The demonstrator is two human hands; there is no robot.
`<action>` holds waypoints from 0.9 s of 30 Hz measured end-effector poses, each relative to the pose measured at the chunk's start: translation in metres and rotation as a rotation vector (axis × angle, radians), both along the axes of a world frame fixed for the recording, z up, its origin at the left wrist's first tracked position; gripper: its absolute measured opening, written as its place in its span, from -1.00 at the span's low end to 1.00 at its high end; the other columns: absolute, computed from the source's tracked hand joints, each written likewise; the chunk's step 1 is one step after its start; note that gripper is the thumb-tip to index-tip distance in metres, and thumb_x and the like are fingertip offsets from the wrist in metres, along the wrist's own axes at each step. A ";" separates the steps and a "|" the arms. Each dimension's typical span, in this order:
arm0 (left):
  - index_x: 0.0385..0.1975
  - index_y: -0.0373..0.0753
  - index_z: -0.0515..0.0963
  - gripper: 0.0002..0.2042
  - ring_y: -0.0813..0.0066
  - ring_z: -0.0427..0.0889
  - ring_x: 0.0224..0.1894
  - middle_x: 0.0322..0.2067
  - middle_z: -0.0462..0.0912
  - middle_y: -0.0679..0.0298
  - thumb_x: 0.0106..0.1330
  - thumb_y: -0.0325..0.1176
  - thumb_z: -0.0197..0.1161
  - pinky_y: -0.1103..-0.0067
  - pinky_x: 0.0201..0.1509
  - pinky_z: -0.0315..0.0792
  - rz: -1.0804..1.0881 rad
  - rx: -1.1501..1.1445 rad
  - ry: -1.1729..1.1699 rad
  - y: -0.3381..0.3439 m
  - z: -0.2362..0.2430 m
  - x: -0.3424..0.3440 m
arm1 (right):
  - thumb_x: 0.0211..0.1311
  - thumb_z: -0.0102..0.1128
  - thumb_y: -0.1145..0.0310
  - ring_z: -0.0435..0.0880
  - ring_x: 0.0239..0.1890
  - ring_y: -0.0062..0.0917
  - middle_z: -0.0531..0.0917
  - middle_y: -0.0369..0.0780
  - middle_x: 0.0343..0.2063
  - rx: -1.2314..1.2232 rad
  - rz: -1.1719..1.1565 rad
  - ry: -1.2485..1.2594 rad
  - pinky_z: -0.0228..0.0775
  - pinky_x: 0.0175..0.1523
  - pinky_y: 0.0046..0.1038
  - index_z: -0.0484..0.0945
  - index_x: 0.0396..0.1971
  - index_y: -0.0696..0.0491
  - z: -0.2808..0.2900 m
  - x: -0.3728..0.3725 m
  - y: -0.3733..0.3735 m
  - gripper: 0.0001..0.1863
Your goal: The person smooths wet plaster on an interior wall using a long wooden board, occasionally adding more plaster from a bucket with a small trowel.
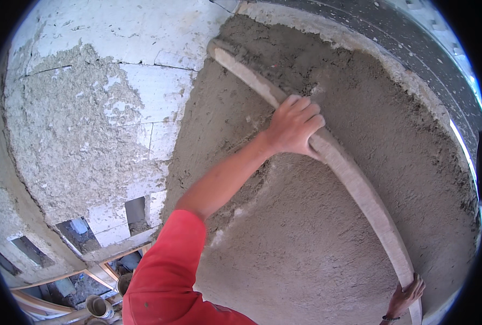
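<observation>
My left hand (294,127), reaching up from a red sleeve, grips a long, pale straightedge (360,195) around its upper middle, fingers wrapped over it. My right hand (409,295), with a dark band at the wrist, is closed around the same straightedge near its lower end at the bottom right. The straightedge lies diagonally across a grey wall surface of fresh mortar (392,135), its far end reaching the upper middle of the view. Rougher, darker mortar shows along its upper part, and a paler uneven streak runs below my left hand.
An unplastered white block wall (149,38) with rough render patches and small openings stands left of the mortar. A dark speckled band (392,30) edges the upper right. At lower left are wooden planks (40,303), pale buckets (99,306) and debris below.
</observation>
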State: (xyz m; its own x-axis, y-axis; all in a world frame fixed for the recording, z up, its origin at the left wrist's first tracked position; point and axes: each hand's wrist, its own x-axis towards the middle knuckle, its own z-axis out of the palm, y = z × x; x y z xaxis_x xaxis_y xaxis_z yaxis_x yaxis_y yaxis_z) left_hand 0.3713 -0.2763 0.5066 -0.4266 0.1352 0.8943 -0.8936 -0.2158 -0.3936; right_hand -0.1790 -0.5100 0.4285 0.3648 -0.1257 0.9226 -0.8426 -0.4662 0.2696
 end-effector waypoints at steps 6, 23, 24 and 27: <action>-0.54 -0.15 0.45 -0.32 0.36 0.45 -0.33 -0.49 0.43 0.32 -0.52 0.29 0.50 0.40 -0.23 0.32 -0.036 -0.005 0.086 0.002 -0.068 0.000 | 0.11 0.09 -0.01 0.44 -0.12 -0.14 0.54 -0.13 -0.20 -0.098 0.082 0.118 0.23 0.03 -0.07 0.48 -0.07 0.03 -0.003 0.007 0.029 -0.51; -0.58 -0.11 0.44 -0.29 0.43 0.44 -0.40 -0.54 0.40 0.35 -0.49 0.43 0.39 0.47 -0.28 0.34 -0.033 -0.134 -0.106 -0.011 0.027 0.009 | -0.05 0.26 0.40 0.39 0.06 -0.14 0.48 -0.07 -0.08 -0.044 -0.027 -0.082 0.19 0.10 -0.12 0.37 0.04 0.14 0.014 -0.002 0.005 -0.44; -0.58 -0.12 0.45 -0.28 0.44 0.43 -0.41 -0.53 0.39 0.35 -0.50 0.45 0.36 0.48 -0.30 0.32 -0.022 -0.150 -0.119 -0.006 0.036 0.006 | -0.04 0.26 0.38 0.40 0.05 -0.14 0.48 -0.08 -0.08 -0.048 -0.029 -0.094 0.20 0.10 -0.12 0.38 0.02 0.14 0.017 0.002 0.007 -0.46; -0.58 -0.13 0.44 -0.27 0.45 0.41 -0.42 -0.53 0.39 0.36 -0.52 0.45 0.36 0.49 -0.30 0.31 0.005 -0.138 -0.137 -0.005 0.053 0.007 | -0.01 0.26 0.35 0.42 0.03 -0.15 0.49 -0.10 -0.11 -0.055 -0.032 -0.123 0.21 0.08 -0.14 0.40 -0.01 0.14 0.026 0.012 0.013 -0.50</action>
State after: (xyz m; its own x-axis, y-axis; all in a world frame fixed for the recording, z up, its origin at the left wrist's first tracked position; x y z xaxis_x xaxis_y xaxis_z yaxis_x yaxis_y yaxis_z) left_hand 0.3785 -0.2813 0.5592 -0.5444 0.2505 0.8005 -0.8322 -0.2805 -0.4782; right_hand -0.1674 -0.4973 0.4541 0.2453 -0.0840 0.9658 -0.8850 -0.4261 0.1878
